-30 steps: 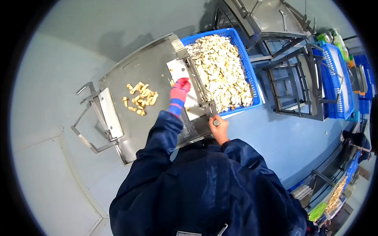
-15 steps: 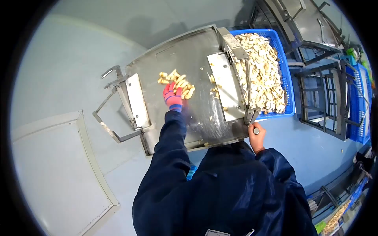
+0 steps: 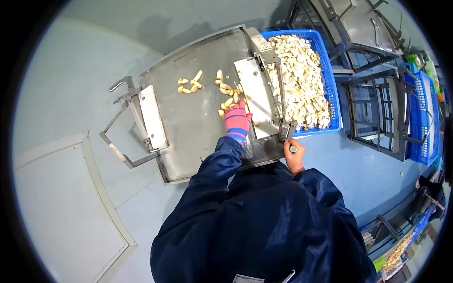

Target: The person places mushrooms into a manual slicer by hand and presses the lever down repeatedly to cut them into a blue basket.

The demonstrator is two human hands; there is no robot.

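My left hand [image 3: 238, 120], in a pink and blue striped glove, lies over several whole mushrooms [image 3: 226, 89] on the metal table [image 3: 188, 137], its fingers apart and pointing away from me. A smaller group of mushrooms [image 3: 193, 86] lies farther left. To the right of the glove is a white plate [image 3: 257, 94] under a metal cutter arm [image 3: 279, 89]. My bare right hand [image 3: 294, 155] is closed round the cutter handle [image 3: 293, 149] at the near right corner. Beyond the cutter stands a blue basket [image 3: 336, 106] full of sliced pieces [image 3: 302, 80].
A second cutter frame [image 3: 137, 120] with a white plate [image 3: 153, 118] is fixed at the table's left edge. Metal racks [image 3: 377, 111] and more blue baskets [image 3: 424, 122] stand at the right. A wall runs behind the table.
My left hand has moved from the mushroom pile rightward toward the white plate. Part of the pile now lies beside the plate, with the rest left behind. My right hand stays on the handle.
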